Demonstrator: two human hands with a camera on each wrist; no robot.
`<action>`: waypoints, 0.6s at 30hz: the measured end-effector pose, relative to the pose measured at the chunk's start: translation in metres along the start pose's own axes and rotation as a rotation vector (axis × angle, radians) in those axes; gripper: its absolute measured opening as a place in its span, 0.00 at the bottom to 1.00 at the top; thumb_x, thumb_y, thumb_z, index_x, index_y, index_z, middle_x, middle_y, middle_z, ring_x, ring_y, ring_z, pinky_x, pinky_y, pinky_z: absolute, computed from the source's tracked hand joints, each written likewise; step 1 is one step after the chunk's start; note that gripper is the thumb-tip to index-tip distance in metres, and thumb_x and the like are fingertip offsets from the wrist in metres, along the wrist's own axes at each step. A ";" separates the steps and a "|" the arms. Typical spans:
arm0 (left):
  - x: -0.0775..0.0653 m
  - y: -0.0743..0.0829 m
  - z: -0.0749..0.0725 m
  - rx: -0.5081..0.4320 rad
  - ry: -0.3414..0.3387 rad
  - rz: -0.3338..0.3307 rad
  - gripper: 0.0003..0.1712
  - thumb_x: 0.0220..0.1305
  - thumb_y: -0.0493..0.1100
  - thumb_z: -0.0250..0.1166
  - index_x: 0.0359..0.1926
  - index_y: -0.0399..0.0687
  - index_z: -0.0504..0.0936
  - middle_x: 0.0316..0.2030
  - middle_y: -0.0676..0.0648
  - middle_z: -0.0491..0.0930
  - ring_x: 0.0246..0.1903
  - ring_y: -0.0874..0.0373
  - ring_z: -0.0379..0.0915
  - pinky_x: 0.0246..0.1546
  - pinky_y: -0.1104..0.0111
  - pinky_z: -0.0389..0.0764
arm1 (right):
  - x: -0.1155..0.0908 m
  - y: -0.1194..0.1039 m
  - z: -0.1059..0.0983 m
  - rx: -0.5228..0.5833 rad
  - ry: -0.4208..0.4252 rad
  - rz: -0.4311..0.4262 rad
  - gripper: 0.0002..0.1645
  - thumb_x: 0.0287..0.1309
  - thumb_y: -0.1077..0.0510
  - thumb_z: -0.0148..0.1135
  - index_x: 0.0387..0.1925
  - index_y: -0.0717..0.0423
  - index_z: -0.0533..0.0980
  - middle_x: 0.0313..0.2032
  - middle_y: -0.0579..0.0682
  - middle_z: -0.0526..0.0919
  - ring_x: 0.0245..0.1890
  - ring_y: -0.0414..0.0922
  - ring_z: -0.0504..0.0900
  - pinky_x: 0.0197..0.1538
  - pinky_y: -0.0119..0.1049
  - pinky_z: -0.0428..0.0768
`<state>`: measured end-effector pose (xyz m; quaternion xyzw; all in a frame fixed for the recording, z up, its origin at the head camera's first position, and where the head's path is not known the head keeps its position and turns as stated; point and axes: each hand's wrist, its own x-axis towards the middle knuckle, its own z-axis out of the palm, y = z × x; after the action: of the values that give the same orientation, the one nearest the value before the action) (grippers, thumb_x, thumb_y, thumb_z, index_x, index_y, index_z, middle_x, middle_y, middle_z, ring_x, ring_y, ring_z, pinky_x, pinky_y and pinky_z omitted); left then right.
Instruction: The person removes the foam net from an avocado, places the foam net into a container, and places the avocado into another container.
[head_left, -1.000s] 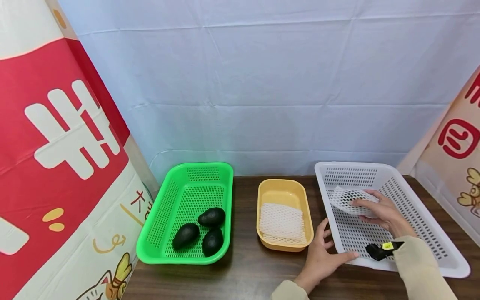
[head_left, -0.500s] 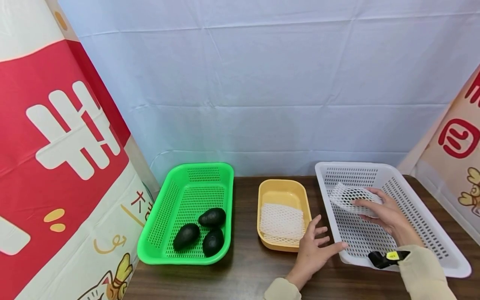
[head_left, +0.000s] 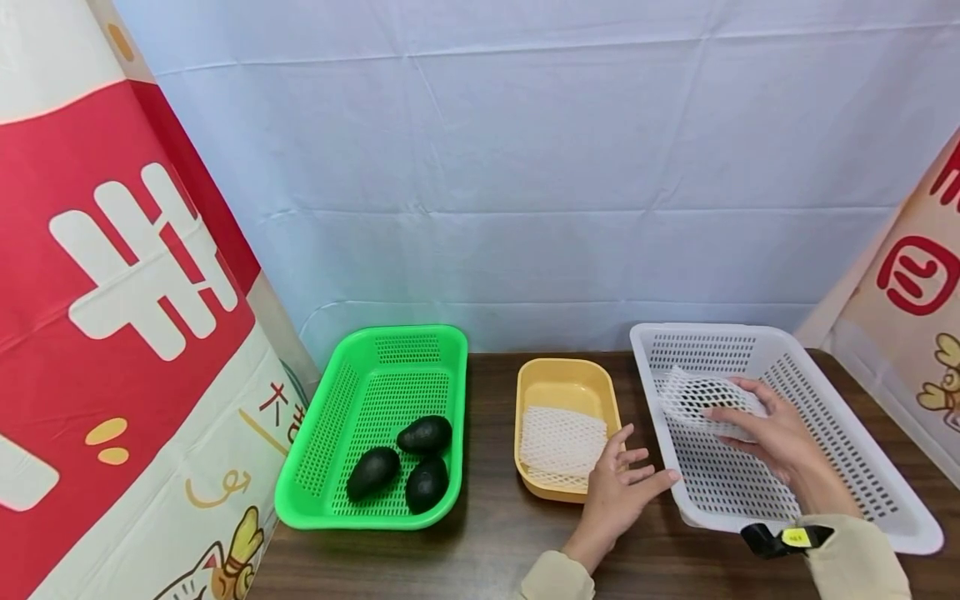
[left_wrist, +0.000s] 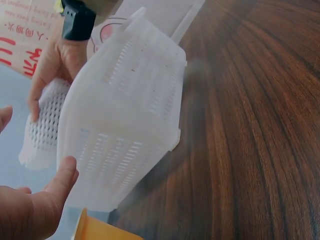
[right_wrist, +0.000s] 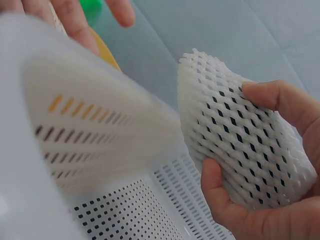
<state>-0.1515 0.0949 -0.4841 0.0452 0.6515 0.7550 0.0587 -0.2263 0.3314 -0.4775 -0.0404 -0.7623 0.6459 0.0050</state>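
Observation:
My right hand (head_left: pixel 776 433) grips a white foam net sleeve (head_left: pixel 701 400) over the white basket (head_left: pixel 911 529). Dark patches show through the mesh in the right wrist view, so the foam net sleeve (right_wrist: pixel 240 135) has a dark thing like an avocado inside. Fingers and thumb lie on opposite sides of it. My left hand (head_left: pixel 615 496) holds nothing, its fingers spread between the yellow tray (head_left: pixel 566 372) and the basket. Its thumb is close to the basket's left rim; whether it touches is hard to tell. Flat white foam nets (head_left: pixel 564 442) lie in the tray.
A green basket (head_left: pixel 367 522) stands to the left with three dark avocados (head_left: pixel 372 472) at its near end. All the containers sit on a dark wood table (head_left: pixel 487 550). A pale cloth (head_left: pixel 480 167) hangs behind, and printed cloths stand at both sides.
My left hand has moved left, away from the white basket's rim and towards the yellow tray. The right hand keeps its hold on the sleeve nearly in place, while its wrist has shifted slightly nearer.

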 end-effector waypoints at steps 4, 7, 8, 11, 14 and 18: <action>0.001 -0.001 -0.002 -0.018 0.001 -0.001 0.37 0.45 0.44 0.71 0.56 0.70 0.66 0.39 0.58 0.75 0.36 0.62 0.76 0.31 0.72 0.76 | -0.022 -0.027 0.013 0.071 -0.051 -0.040 0.33 0.46 0.61 0.67 0.54 0.45 0.63 0.43 0.52 0.67 0.33 0.40 0.77 0.32 0.46 0.78; 0.003 -0.002 -0.002 -0.048 -0.007 -0.004 0.37 0.45 0.43 0.71 0.56 0.69 0.66 0.39 0.57 0.75 0.35 0.62 0.76 0.30 0.71 0.77 | -0.032 -0.037 0.020 0.095 -0.078 -0.068 0.32 0.47 0.64 0.65 0.54 0.48 0.64 0.41 0.51 0.68 0.32 0.41 0.78 0.31 0.47 0.78; 0.003 -0.002 -0.001 -0.065 -0.007 -0.009 0.37 0.45 0.42 0.71 0.56 0.68 0.67 0.39 0.56 0.75 0.34 0.62 0.76 0.29 0.70 0.77 | -0.035 -0.038 0.022 0.082 -0.082 -0.071 0.32 0.47 0.64 0.65 0.54 0.47 0.64 0.41 0.51 0.69 0.32 0.41 0.78 0.31 0.46 0.78; 0.005 -0.003 0.001 -0.120 0.001 -0.027 0.36 0.45 0.40 0.71 0.55 0.66 0.67 0.39 0.54 0.75 0.33 0.60 0.76 0.28 0.68 0.78 | -0.040 -0.040 0.028 0.075 -0.094 -0.074 0.32 0.48 0.65 0.65 0.55 0.49 0.64 0.42 0.54 0.68 0.33 0.42 0.78 0.32 0.47 0.78; 0.007 -0.003 0.001 -0.169 0.007 -0.054 0.35 0.46 0.38 0.70 0.55 0.65 0.68 0.40 0.50 0.74 0.32 0.57 0.76 0.28 0.66 0.78 | -0.047 -0.040 0.033 0.069 -0.116 -0.079 0.33 0.48 0.65 0.64 0.55 0.50 0.63 0.43 0.57 0.68 0.34 0.42 0.78 0.32 0.48 0.78; 0.009 -0.001 0.000 -0.246 0.003 -0.092 0.33 0.47 0.39 0.69 0.54 0.63 0.68 0.41 0.45 0.73 0.32 0.54 0.76 0.29 0.64 0.78 | -0.057 -0.043 0.038 0.070 -0.144 -0.075 0.34 0.48 0.66 0.64 0.56 0.51 0.62 0.42 0.54 0.69 0.34 0.43 0.78 0.32 0.49 0.78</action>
<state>-0.1600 0.0966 -0.4848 0.0066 0.5555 0.8257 0.0975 -0.1740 0.2828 -0.4392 0.0349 -0.7386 0.6728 -0.0242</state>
